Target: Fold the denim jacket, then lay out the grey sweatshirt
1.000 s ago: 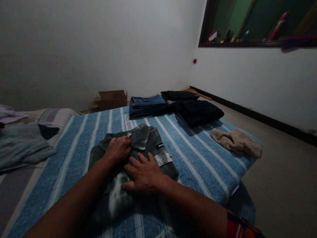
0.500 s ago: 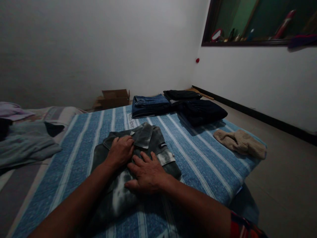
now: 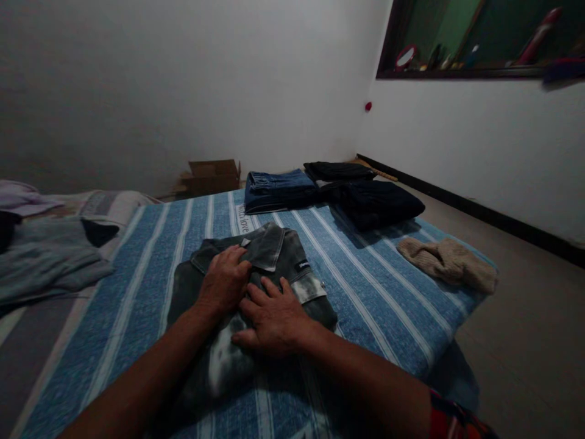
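The blue striped cover [image 3: 365,286] spreads under and around both hands; directly beneath them lies the folded grey shirt [image 3: 228,356]. The right hand [image 3: 274,320] rests splayed on its front, gripping nothing; the left hand [image 3: 225,277] curls by the collar [image 3: 265,247] (whether it pinches cloth, I can't tell). Probably this is smoothing; the next move calls for lifting off without dragging the cloth.

"with love" lettering [image 3: 243,219] on striped blue sheet [image 3: 365,292]; black label [image 3: 304,264] on grey shirt [image 3: 292,250], unreadable.
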`<state>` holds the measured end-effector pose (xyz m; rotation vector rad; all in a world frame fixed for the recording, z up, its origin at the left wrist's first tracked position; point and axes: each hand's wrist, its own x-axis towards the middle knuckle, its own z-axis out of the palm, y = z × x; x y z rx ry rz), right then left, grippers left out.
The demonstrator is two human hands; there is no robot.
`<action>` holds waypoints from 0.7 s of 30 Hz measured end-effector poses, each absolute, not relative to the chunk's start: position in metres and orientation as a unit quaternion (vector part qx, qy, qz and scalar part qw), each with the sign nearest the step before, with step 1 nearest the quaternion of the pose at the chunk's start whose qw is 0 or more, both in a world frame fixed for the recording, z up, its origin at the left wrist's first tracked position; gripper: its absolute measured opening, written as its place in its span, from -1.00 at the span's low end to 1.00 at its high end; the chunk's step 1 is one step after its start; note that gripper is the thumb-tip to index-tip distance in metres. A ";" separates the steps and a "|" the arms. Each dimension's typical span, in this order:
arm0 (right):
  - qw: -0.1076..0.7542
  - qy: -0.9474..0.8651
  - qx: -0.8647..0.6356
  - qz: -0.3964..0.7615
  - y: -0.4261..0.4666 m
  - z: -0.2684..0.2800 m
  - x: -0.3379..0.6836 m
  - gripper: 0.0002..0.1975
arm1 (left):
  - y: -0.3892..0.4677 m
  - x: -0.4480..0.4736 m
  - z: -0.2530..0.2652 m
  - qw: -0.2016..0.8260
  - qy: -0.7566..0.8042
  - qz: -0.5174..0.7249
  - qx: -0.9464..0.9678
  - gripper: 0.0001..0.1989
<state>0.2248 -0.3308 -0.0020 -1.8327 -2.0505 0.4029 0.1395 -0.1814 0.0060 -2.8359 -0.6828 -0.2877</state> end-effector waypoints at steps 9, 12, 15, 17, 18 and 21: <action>0.187 -0.720 -0.650 0.157 -0.331 0.001 0.224 -0.38 | -0.177 0.137 0.000 0.105 -0.260 -0.110 -0.954 -0.77; 0.190 -0.717 -0.650 0.162 -0.332 0.002 0.223 -0.38 | -0.178 0.136 0.001 0.082 -0.286 -0.105 -0.949 -0.76; 0.192 -0.717 -0.649 0.167 -0.333 0.003 0.222 -0.37 | -0.180 0.134 0.001 0.072 -0.294 -0.106 -0.947 -0.76; 0.191 -0.717 -0.648 0.171 -0.334 0.003 0.221 -0.37 | -0.183 0.133 0.001 0.069 -0.298 -0.110 -0.946 -0.76; 0.190 -0.717 -0.648 0.173 -0.334 0.003 0.221 -0.37 | -0.184 0.133 0.001 0.066 -0.299 -0.110 -0.946 -0.76; 0.187 -0.715 -0.650 0.178 -0.334 0.003 0.219 -0.37 | -0.187 0.132 0.000 0.054 -0.301 -0.110 -0.946 -0.76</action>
